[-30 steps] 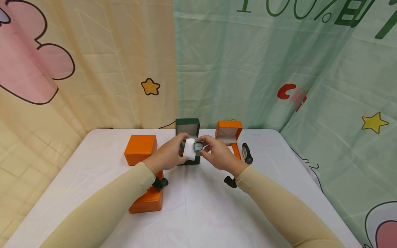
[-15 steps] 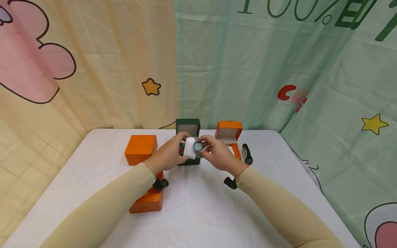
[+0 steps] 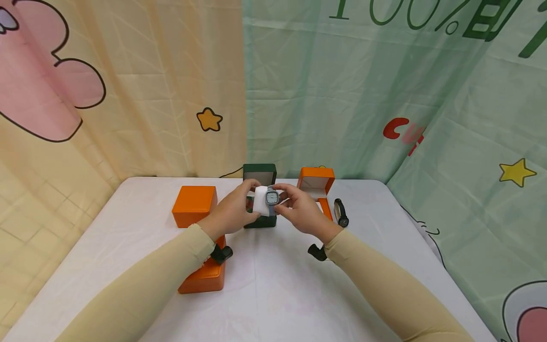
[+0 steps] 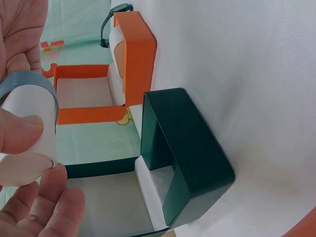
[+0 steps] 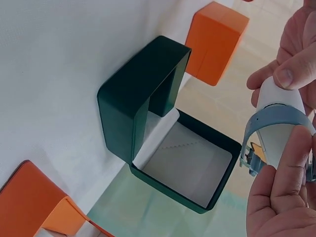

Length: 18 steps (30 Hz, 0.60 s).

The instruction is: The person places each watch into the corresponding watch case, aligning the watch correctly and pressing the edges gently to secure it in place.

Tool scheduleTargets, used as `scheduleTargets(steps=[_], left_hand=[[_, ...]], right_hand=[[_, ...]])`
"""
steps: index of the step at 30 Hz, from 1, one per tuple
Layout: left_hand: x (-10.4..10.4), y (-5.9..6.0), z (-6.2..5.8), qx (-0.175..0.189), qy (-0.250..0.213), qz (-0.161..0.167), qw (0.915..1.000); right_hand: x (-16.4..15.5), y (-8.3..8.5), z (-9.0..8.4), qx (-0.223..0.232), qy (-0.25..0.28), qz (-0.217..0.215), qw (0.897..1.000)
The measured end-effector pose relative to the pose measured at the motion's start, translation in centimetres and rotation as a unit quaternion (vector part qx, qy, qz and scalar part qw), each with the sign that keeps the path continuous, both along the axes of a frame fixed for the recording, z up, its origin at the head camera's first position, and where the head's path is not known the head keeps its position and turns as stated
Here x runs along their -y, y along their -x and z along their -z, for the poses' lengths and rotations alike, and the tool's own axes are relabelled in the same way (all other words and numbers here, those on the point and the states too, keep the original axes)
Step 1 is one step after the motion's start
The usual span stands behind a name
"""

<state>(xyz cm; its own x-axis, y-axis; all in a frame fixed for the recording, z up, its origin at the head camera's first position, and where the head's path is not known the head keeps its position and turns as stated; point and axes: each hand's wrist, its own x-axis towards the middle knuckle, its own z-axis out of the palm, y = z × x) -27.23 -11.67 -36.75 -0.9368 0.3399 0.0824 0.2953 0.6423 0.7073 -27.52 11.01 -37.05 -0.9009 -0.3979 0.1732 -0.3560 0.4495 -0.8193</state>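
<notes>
At centre frame, the left hand [image 3: 232,212] is pinching the white pillow [image 3: 260,207]; the right hand [image 3: 301,212] is pinching the watch [image 3: 271,196] strapped round it, above the open green box [image 3: 259,175]. Both are probably light: soft pillow, scratchable glass, so hold pillow ends and strap.

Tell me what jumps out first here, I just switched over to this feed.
Both hands meet over the middle of the white table: the left hand holds a white cushion while the right hand pinches the grey-strapped watch wrapped round it. Right behind them stands an open dark green box, empty inside, with an open orange box to its right.
</notes>
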Motion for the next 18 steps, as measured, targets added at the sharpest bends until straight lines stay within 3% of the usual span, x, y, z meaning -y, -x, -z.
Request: scheduleTargets(steps=[12,18], left_hand=[[-0.22,0.0,0.16,-0.002,-0.015,0.003,0.9999],[-0.26,0.07,0.28,-0.005,-0.016,0.006,0.9998]], right_hand=[[0.27,-0.09,-0.07,0.01,0.02,-0.015,1.0],[0.09,-0.05,0.04,-0.007,-0.003,-0.007,1.0]])
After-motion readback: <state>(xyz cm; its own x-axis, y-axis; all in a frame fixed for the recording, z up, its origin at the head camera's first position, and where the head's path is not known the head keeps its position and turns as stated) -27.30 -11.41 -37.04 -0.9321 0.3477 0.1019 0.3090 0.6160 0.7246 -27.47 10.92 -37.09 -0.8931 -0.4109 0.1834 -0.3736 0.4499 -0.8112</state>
